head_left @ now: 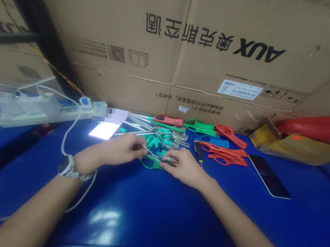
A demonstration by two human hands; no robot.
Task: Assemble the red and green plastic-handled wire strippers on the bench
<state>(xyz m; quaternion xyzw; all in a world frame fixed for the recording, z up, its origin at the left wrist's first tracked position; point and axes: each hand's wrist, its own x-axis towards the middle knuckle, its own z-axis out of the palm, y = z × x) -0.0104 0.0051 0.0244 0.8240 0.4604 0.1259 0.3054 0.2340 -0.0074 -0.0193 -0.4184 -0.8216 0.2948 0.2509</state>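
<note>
My left hand (120, 149) and my right hand (183, 166) meet over the blue table (144, 216), both with fingers pinched. Between them lies a green plastic scissor handle (150, 163) with thin metal blades (150, 153) crossing it. My left fingers pinch the metal blade end; my right fingers close on a small metal part (169, 159) at the handle. Just behind lies a pile of metal blades and teal pieces (163, 136). A watch (67, 166) sits on my left wrist.
Red, green and blue scissor handles (213, 135) lie along the back, with a small screwdriver (199, 151). A dark phone (268, 176) lies at right, a lit phone (103, 130) at left. A power strip (45, 108) with a white cable is at left. A large cardboard box (177, 46) stands behind.
</note>
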